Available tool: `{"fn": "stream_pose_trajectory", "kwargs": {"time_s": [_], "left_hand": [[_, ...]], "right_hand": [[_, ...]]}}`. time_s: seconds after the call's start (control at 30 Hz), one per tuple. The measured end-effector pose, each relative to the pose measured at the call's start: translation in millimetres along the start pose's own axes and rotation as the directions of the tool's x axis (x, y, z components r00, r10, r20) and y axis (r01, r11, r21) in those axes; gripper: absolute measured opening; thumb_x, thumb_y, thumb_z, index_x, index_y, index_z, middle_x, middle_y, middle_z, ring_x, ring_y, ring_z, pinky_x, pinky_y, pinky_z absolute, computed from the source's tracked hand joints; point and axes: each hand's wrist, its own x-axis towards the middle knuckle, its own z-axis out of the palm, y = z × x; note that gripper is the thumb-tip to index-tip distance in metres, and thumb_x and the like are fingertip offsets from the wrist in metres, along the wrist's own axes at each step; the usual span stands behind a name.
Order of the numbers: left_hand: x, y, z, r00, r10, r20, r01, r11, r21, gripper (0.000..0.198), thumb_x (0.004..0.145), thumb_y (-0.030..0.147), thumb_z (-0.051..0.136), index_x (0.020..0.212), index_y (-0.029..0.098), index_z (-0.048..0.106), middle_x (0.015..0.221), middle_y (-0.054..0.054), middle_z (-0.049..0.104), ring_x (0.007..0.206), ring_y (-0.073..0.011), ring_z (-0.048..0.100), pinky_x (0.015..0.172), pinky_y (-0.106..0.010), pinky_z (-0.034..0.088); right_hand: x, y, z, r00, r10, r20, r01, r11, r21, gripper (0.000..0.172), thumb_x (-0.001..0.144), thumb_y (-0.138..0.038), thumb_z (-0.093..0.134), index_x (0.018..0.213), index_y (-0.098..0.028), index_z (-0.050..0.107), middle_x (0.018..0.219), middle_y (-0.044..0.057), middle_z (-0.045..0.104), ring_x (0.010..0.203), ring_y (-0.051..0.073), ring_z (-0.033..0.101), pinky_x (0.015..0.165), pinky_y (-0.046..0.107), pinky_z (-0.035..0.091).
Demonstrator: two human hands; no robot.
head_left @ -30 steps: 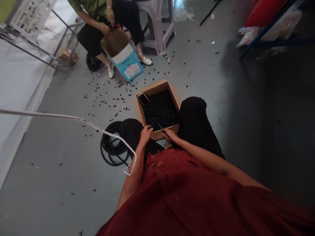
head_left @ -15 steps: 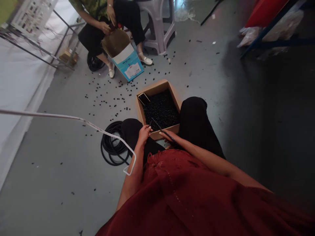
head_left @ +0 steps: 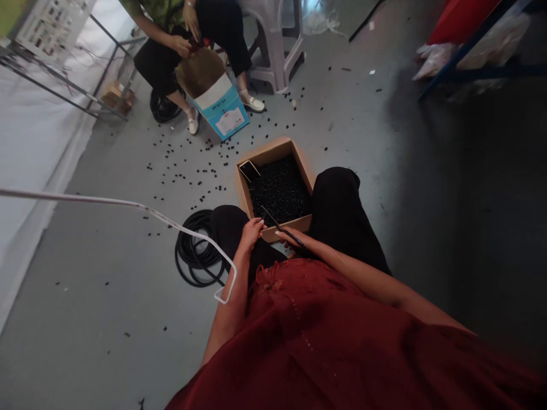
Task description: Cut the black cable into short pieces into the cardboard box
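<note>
My left hand is closed at the near left edge of a cardboard box, pinching the end of a black rubber hose that is mostly hidden by the fingers. My right hand grips scissors with black handles, their thin blades pointing over the box toward the left fingertips. Many small black cut pieces fill the box. On them, in the far left corner, lies a phone. A coil of black hose rests on the floor by my left knee.
Across from me a seated person's hands work over a blue and white carton. Behind stands a plastic stool. A white cable crosses above my left forearm. Small black bits are scattered over the floor.
The black end sticking out above my left fingers looks shorter now. The scissor blades have shifted slightly left and lie nearer the left fingertips.
</note>
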Motion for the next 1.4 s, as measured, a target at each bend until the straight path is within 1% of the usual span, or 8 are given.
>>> {"fn": "stream_pose_trajectory", "kwargs": {"time_s": [0.27, 0.43, 0.57, 0.7, 0.83, 1.07, 1.2, 1.4], "left_hand": [[0.5, -2.5, 0.8, 1.0, -0.007, 0.027, 0.006, 0.999, 0.042, 0.026, 0.083, 0.027, 0.058, 0.103, 0.012, 0.061, 0.068, 0.001, 0.063, 0.041, -0.0038, 0.043, 0.041, -0.018, 0.03], [-1.3, -1.4, 1.3, 0.999, -0.007, 0.042, 0.005, 0.998, 0.056, 0.023, 0.082, 0.028, 0.06, 0.099, 0.012, 0.061, 0.069, 0.0, 0.064, 0.041, -0.0038, 0.044, 0.041, -0.018, 0.031], [-1.8, -0.3, 1.8, 0.999, -0.014, 0.041, 0.012, 0.998, 0.063, 0.025, 0.082, 0.029, 0.061, 0.101, 0.012, 0.061, 0.069, 0.0, 0.064, 0.041, -0.0038, 0.044, 0.042, -0.018, 0.031], [-2.0, 0.3, 2.4, 0.999, -0.021, 0.038, 0.018, 0.997, 0.07, 0.026, 0.082, 0.028, 0.06, 0.102, 0.011, 0.061, 0.068, 0.0, 0.064, 0.041, -0.0039, 0.044, 0.042, -0.018, 0.032], [-2.6, 0.6, 2.5, 0.999, -0.009, 0.043, 0.006, 0.997, 0.075, 0.024, 0.083, 0.027, 0.06, 0.1, 0.011, 0.062, 0.069, 0.0, 0.064, 0.042, -0.004, 0.045, 0.042, -0.018, 0.033], [-2.7, 0.6, 3.3, 0.999, -0.009, 0.047, 0.005, 0.996, 0.09, 0.02, 0.084, 0.027, 0.057, 0.094, 0.011, 0.063, 0.069, -0.001, 0.063, 0.042, -0.0036, 0.045, 0.042, -0.017, 0.033], [-1.9, -0.4, 3.9, 1.0, -0.012, 0.028, 0.009, 0.994, 0.107, 0.02, 0.084, 0.028, 0.058, 0.092, 0.011, 0.064, 0.068, -0.001, 0.064, 0.042, -0.0039, 0.044, 0.042, -0.017, 0.032], [-0.1, -2.6, 3.9, 1.0, 0.004, -0.012, -0.003, 0.989, 0.147, 0.022, 0.082, 0.026, 0.06, 0.098, 0.012, 0.066, 0.069, -0.001, 0.066, 0.043, -0.0043, 0.044, 0.044, -0.017, 0.032]], "right_hand": [[3.7, 5.0, 1.4, 1.0, -0.014, 0.002, 0.014, 1.0, 0.022, 0.054, 0.093, -0.053, 0.043, 0.131, -0.015, 0.048, 0.094, 0.009, 0.064, 0.067, 0.015, 0.062, 0.05, 0.022, 0.046], [7.4, 8.5, 3.7, 0.999, -0.024, -0.025, 0.026, 0.997, 0.069, 0.052, 0.089, -0.055, 0.05, 0.125, -0.017, 0.053, 0.083, 0.005, 0.065, 0.059, 0.013, 0.059, 0.05, 0.022, 0.046], [5.7, 6.9, 3.5, 0.995, -0.061, -0.08, 0.059, 0.998, -0.028, 0.043, 0.091, -0.05, 0.049, 0.116, -0.016, 0.057, 0.073, 0.002, 0.062, 0.053, 0.011, 0.053, 0.051, 0.023, 0.043], [2.8, 3.2, 2.8, 0.99, -0.093, -0.103, 0.078, 0.988, -0.134, 0.03, 0.092, -0.04, 0.048, 0.108, -0.017, 0.059, 0.07, 0.0, 0.06, 0.055, 0.012, 0.052, 0.053, 0.022, 0.04], [1.5, -0.1, 2.6, 0.985, -0.108, -0.133, 0.076, 0.972, -0.224, 0.02, 0.088, -0.03, 0.051, 0.1, -0.018, 0.061, 0.074, 0.001, 0.062, 0.065, 0.015, 0.055, 0.061, 0.023, 0.04], [2.0, -0.4, 4.1, 0.979, -0.13, -0.158, 0.08, 0.954, -0.289, 0.02, 0.085, -0.025, 0.05, 0.101, -0.018, 0.06, 0.094, 0.006, 0.067, 0.081, 0.019, 0.059, 0.07, 0.023, 0.041], [5.6, 4.4, 6.7, 0.977, -0.118, -0.178, 0.055, 0.943, -0.328, 0.021, 0.085, -0.024, 0.05, 0.102, -0.018, 0.061, 0.097, 0.007, 0.069, 0.085, 0.021, 0.061, 0.07, 0.024, 0.041], [11.6, 12.2, 8.8, 0.972, -0.102, -0.213, 0.017, 0.93, -0.367, 0.021, 0.084, -0.023, 0.052, 0.102, -0.02, 0.063, 0.098, 0.008, 0.071, 0.091, 0.024, 0.063, 0.07, 0.024, 0.04]]}}
